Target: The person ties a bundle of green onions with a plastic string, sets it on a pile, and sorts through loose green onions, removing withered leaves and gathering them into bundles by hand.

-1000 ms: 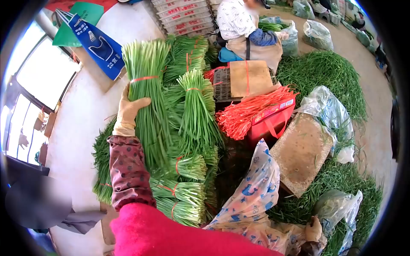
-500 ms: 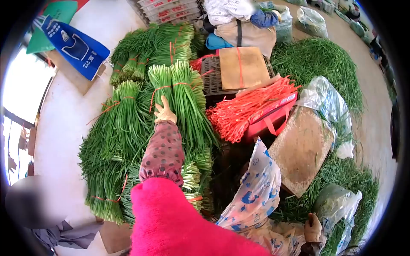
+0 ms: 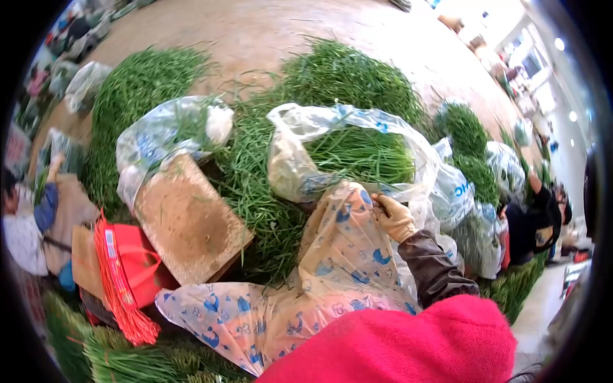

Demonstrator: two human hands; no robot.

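Note:
My right hand [image 3: 394, 218], in a beige glove, is closed at the near rim of an open clear plastic bag [image 3: 287, 163]; its fingertips pinch something I cannot make out, at the bag's edge or the apron's. Green leafy stalks [image 3: 364, 154] lie inside the bag. A patterned plastic apron [image 3: 345, 255] spreads over my lap and reaches up beside the hand. My left hand is out of the view.
A worn board [image 3: 188, 220] stands left of centre, beside a red bag [image 3: 134, 262] with red ties [image 3: 118, 300]. Loose greens [image 3: 357, 73] are heaped beyond. Bundles [image 3: 128, 357] lie at the lower left. One person [image 3: 25, 223] sits at left, another [image 3: 527, 223] at right.
The view has swung right, from the stacked bundles to the open bag. My left hand, last seen touching the bundles, has left the view. My right hand now shows at the open bag's rim.

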